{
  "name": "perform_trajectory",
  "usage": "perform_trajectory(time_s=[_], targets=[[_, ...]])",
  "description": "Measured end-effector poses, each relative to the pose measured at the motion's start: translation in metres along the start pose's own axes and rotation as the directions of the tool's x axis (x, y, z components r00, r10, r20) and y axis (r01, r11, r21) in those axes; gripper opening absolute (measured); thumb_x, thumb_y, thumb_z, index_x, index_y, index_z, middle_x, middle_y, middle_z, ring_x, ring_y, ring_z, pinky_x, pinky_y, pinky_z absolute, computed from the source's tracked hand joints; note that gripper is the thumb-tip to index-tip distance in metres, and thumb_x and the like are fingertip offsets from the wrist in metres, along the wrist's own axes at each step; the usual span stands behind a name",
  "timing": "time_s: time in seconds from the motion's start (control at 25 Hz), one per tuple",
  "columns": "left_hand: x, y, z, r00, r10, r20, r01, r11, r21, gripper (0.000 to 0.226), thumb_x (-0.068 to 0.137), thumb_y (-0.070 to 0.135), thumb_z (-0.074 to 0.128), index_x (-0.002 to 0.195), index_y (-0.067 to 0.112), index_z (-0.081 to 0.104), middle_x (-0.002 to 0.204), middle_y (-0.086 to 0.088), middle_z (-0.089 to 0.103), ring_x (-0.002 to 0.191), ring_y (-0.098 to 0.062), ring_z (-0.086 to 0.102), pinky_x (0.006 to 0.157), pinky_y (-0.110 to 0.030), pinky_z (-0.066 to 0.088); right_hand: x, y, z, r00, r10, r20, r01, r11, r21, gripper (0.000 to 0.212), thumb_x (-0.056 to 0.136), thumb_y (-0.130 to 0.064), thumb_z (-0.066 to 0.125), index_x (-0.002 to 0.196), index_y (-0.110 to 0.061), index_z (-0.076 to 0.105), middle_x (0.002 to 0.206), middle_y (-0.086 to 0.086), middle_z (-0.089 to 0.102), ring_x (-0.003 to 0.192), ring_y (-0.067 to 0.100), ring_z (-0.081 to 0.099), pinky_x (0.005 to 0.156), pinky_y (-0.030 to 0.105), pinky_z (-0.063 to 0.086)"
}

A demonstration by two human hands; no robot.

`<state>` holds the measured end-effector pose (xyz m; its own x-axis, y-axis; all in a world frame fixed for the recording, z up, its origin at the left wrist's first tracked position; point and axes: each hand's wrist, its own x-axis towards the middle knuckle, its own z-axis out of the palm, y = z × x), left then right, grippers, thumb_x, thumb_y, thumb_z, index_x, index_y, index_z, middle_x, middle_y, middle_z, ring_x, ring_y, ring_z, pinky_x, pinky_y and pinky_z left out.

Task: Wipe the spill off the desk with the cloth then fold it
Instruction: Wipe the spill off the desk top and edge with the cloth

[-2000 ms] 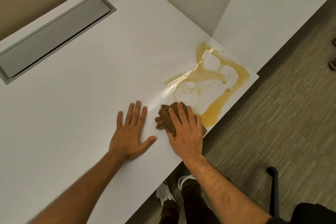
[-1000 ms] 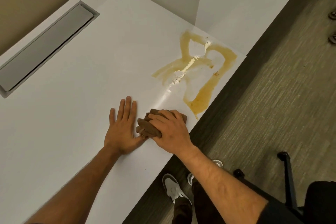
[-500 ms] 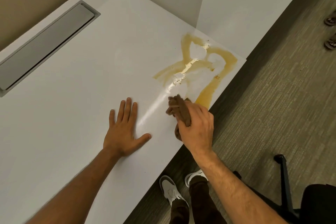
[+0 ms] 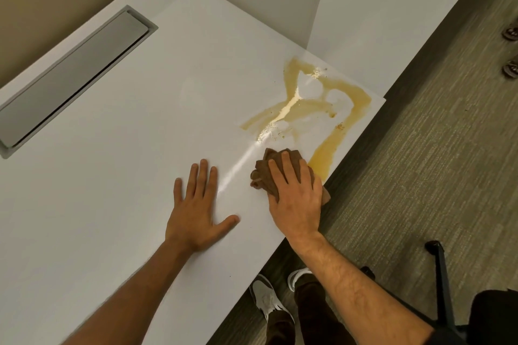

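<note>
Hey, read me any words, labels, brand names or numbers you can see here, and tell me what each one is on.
There is no readable text in this view.
The white desk, the grey cable tray lid, the brown cloth under the right hand and the amber spill carry no lettering.
The grey and white sneakers show no legible brand mark.

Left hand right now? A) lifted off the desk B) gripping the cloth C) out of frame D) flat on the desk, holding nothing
D: the left hand lies palm down with fingers spread on the desk, beside the brown cloth, which sits bunched under the right hand.
</note>
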<state>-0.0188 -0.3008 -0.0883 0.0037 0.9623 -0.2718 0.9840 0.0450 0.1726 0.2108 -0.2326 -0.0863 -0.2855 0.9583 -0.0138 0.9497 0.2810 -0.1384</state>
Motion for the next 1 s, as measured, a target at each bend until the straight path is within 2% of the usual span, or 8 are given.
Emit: perform_trajectory(time_s=[0.36, 0.44, 0.52, 0.64, 0.76, 0.84, 0.92, 1.0], targets=[[0.002, -0.001, 0.005, 1.0, -0.001, -0.011, 0.001, 1.0, -0.011, 0.114, 0.085, 0.093, 0.021, 0.167, 0.02, -0.01, 0.175, -0.003, -0.021, 0.162, -0.026, -0.017, 0.128, -0.063, -0.001, 0.054, -0.03, 0.003, 0.995, -0.095, -0.035, 0.097, 0.995, 0.037, 0.059, 0.094, -0.04, 0.057, 0.15, -0.024, 0.044, 0.158, 0.007, 0.043, 0.138, 0.036, 0.045, 0.102, 0.054, 0.04], [0.002, -0.002, 0.006, 1.0, -0.005, -0.018, 0.004, 1.0, -0.016, 0.114, 0.085, 0.093, 0.023, 0.167, 0.021, -0.009, 0.175, -0.003, -0.019, 0.162, -0.026, -0.016, 0.128, -0.063, 0.001, 0.066, -0.036, 0.002, 0.99, -0.129, -0.049, 0.132, 0.989, 0.066, 0.056, 0.092, -0.039, 0.061, 0.145, -0.024, 0.05, 0.155, 0.005, 0.047, 0.136, 0.035, 0.047, 0.101, 0.053, 0.041], [0.002, -0.003, 0.008, 1.0, -0.006, -0.019, 0.005, 1.0, -0.013, 0.115, 0.085, 0.093, 0.024, 0.168, 0.021, -0.009, 0.176, -0.003, -0.018, 0.162, -0.026, -0.016, 0.128, -0.064, 0.001, 0.078, -0.042, 0.001, 0.979, -0.184, -0.091, 0.193, 0.975, 0.112, 0.049, 0.09, -0.037, 0.065, 0.137, -0.024, 0.058, 0.15, 0.001, 0.054, 0.131, 0.032, 0.052, 0.098, 0.049, 0.041], [0.003, -0.002, 0.007, 1.0, -0.009, -0.02, 0.009, 1.0, -0.019, 0.115, 0.085, 0.093, 0.027, 0.167, 0.022, -0.01, 0.175, -0.002, -0.019, 0.162, -0.025, -0.016, 0.128, -0.064, 0.0, 0.092, -0.05, -0.004, 0.959, -0.266, -0.096, 0.281, 0.935, 0.216, 0.033, 0.093, -0.037, 0.06, 0.123, -0.025, 0.068, 0.143, -0.006, 0.061, 0.127, 0.026, 0.055, 0.098, 0.043, 0.038], [0.002, -0.002, 0.005, 1.0, -0.013, -0.023, 0.012, 0.999, -0.034, 0.116, 0.085, 0.094, 0.026, 0.167, 0.022, -0.012, 0.175, -0.001, -0.019, 0.162, -0.024, -0.017, 0.128, -0.064, 0.0, 0.088, -0.05, -0.007, 0.934, -0.346, -0.086, 0.354, 0.868, 0.349, 0.031, 0.092, -0.03, 0.062, 0.12, -0.022, 0.07, 0.134, -0.007, 0.068, 0.124, 0.023, 0.058, 0.099, 0.04, 0.036], [0.003, -0.001, 0.005, 1.0, -0.012, -0.027, 0.011, 0.999, -0.042, 0.115, 0.085, 0.094, 0.026, 0.167, 0.022, -0.011, 0.175, -0.001, -0.019, 0.162, -0.025, -0.016, 0.128, -0.064, 0.0, 0.082, -0.048, -0.011, 0.963, -0.247, -0.107, 0.267, 0.818, 0.509, 0.034, 0.09, -0.025, 0.066, 0.123, -0.019, 0.07, 0.127, -0.005, 0.071, 0.122, 0.022, 0.06, 0.1, 0.041, 0.04], [0.002, -0.002, 0.008, 0.999, -0.01, -0.042, 0.008, 0.999, -0.049, 0.115, 0.085, 0.093, 0.028, 0.167, 0.023, -0.011, 0.176, -0.001, -0.018, 0.162, -0.025, -0.015, 0.128, -0.062, -0.003, 0.081, -0.05, -0.018, 0.992, 0.025, -0.122, 0.071, 0.694, 0.717, 0.038, 0.09, -0.024, 0.068, 0.128, -0.02, 0.067, 0.124, -0.002, 0.071, 0.121, 0.021, 0.06, 0.103, 0.043, 0.045], [0.002, -0.003, 0.01, 0.998, -0.01, -0.054, 0.007, 0.999, -0.044, 0.116, 0.085, 0.093, 0.03, 0.168, 0.021, -0.009, 0.176, -0.003, -0.017, 0.162, -0.025, -0.014, 0.128, -0.058, -0.005, 0.089, -0.054, -0.028, 0.969, 0.227, -0.094, -0.047, 0.548, 0.835, 0.042, 0.092, -0.026, 0.067, 0.133, -0.021, 0.063, 0.127, -0.001, 0.068, 0.124, 0.021, 0.057, 0.106, 0.047, 0.046]])
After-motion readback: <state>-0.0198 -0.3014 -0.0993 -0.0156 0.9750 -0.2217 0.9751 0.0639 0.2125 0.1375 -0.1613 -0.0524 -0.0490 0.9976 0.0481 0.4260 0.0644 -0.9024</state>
